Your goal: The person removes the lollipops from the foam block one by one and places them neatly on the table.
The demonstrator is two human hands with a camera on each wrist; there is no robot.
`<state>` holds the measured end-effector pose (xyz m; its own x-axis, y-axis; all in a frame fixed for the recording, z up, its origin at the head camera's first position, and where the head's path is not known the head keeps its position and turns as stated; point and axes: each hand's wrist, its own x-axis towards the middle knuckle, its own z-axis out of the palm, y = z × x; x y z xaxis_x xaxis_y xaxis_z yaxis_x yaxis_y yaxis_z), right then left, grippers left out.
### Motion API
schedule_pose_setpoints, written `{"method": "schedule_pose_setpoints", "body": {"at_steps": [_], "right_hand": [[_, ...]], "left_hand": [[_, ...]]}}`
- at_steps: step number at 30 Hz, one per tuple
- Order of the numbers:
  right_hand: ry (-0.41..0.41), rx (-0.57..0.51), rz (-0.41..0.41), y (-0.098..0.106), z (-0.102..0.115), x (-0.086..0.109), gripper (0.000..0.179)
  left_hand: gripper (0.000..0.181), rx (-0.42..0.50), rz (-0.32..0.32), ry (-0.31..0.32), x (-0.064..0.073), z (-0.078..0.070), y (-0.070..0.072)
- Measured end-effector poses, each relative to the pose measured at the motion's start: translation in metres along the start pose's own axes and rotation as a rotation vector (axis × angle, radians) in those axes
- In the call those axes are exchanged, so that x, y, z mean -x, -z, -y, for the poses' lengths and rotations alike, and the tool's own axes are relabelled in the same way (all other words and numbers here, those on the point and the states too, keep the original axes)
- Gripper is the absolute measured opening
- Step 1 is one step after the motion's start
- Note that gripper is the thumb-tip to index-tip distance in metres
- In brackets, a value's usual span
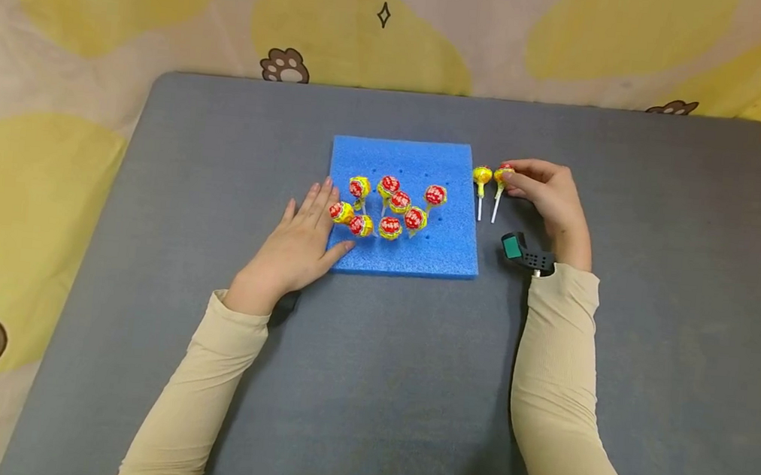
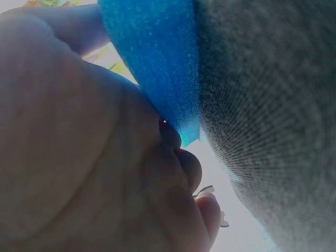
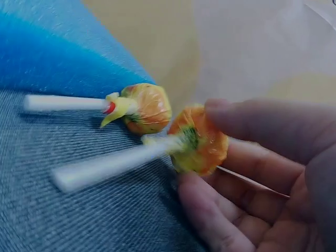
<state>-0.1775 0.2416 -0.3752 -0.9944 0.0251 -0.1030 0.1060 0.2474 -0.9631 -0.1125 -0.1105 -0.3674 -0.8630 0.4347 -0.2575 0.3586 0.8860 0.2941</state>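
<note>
A blue foam block (image 1: pixel 443 254) lies flat on the grey table, with several lollipops (image 1: pixel 390 228) in red and yellow wrappers standing in it by their sticks. My left hand (image 1: pixel 294 249) rests along the block's left edge, its fingers stretched out and its thumb over the near corner. To the right of the block, my right hand (image 1: pixel 550 196) pinches a yellow-wrapped lollipop (image 3: pixel 199 149) by its candy head between thumb and fingers. The white stick of this lollipop points toward me. Just left of it, a second lollipop (image 3: pixel 149 107) lies beside the block's right side.
Small dark holes dot the foam's surface around the standing lollipops. A black wrist camera (image 1: pixel 522 251) with a green patch sits below my right wrist. Behind the grey table (image 1: pixel 381 388) hangs a yellow and cream curtain (image 1: pixel 398 35) with paw prints.
</note>
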Motion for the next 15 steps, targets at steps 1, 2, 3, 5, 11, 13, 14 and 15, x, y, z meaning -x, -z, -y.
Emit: {"method": "schedule_pose_setpoints", "body": {"at_steps": [1, 2, 3, 5, 11, 13, 14, 15], "right_hand": [[-0.002, 0.012, -0.004, 0.0000, -0.0004, -0.0005, 0.035], [-0.003, 0.027, -0.009, -0.0001, -0.0010, -0.0011, 0.036], [-0.006, 0.043, -0.016, -0.0002, -0.0015, -0.0017, 0.036], [-0.008, 0.072, -0.033, -0.0006, -0.0033, -0.0029, 0.037], [0.005, 0.098, -0.076, -0.0027, -0.0064, -0.0045, 0.038], [0.012, 0.099, -0.087, -0.0031, -0.0072, -0.0044, 0.038], [0.017, 0.103, -0.092, -0.0031, -0.0080, -0.0042, 0.038], [0.022, 0.112, -0.097, -0.0030, -0.0089, -0.0040, 0.039]], "left_hand": [[0.083, 0.001, 0.000, 0.000, -0.0001, -0.0001, -0.0004], [0.083, 0.002, 0.001, -0.001, 0.0000, -0.0001, -0.0008], [0.083, 0.002, 0.000, -0.001, -0.0001, -0.0001, -0.0011], [0.083, 0.003, 0.000, 0.000, -0.0003, -0.0001, -0.0018], [0.082, -0.003, -0.001, -0.004, -0.0002, 0.0010, -0.0024], [0.083, -0.002, 0.001, -0.001, -0.0006, 0.0013, -0.0024], [0.083, 0.000, 0.003, 0.002, -0.0009, 0.0013, -0.0027], [0.083, 0.001, 0.005, 0.004, -0.0012, 0.0015, -0.0029]]}}
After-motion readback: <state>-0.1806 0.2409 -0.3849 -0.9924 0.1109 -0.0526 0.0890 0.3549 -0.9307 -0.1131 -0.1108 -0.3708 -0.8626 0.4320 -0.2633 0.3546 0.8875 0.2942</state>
